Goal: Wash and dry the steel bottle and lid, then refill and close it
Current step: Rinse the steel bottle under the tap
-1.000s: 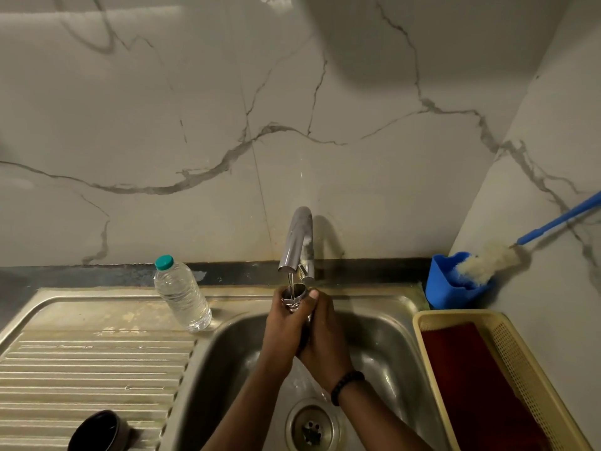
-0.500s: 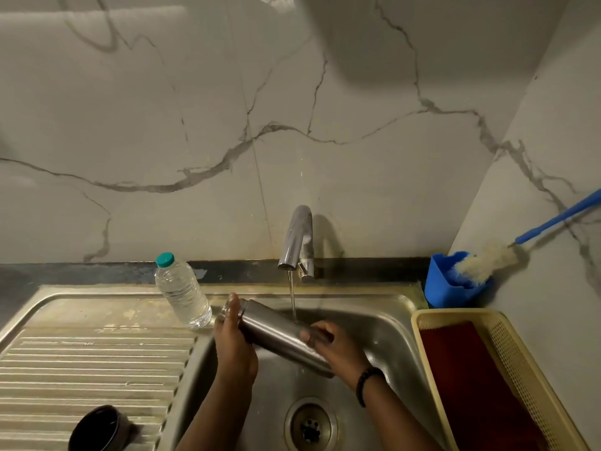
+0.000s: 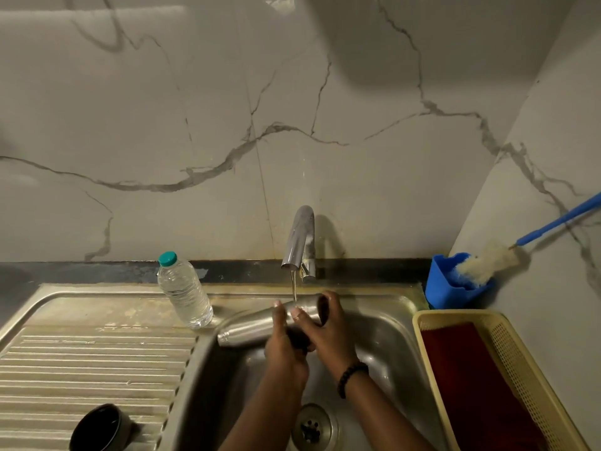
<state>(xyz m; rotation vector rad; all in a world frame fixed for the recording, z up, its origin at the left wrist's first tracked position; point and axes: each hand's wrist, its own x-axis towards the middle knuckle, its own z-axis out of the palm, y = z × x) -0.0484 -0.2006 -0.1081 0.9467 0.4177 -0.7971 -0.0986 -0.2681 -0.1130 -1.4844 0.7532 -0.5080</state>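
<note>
The steel bottle (image 3: 260, 327) lies nearly on its side over the sink basin (image 3: 383, 340), under the tap (image 3: 300, 237), with its narrow neck toward 9 o'clock and its base toward 2 o'clock. A thin stream of water (image 3: 294, 288) falls from the spout onto its upper side. The left hand (image 3: 284, 346) is wrapped around the middle of the bottle from below, the fingers curled over the metal. The right hand (image 3: 331, 330) grips the base end, fingers curled around it, with a dark bead bracelet (image 3: 351, 377) on the wrist. The neck end stands just over the left edge of the basin, close to the ribbed draining board (image 3: 97, 362). Below the hands, at 6 o'clock, the drain (image 3: 310, 428) is seen in the basin floor, with free basin around it.

At 10 o'clock from the steel bottle a clear plastic bottle (image 3: 185, 294) with a green cap stands upright on the sink rim, near the neck but not touching. At 7 o'clock, well apart on the draining board, lies a dark round lid (image 3: 97, 429), its open side up. At 3 o'clock a cream plastic basket (image 3: 520, 369) with a dark red cloth (image 3: 471, 385) inside sits just beside the right rim of the basin. Behind it, at 2 o'clock in the corner, a blue holder (image 3: 445, 288) carries a bottle brush (image 3: 487, 260) with a blue handle that leans on the marble wall (image 3: 195, 125)
</note>
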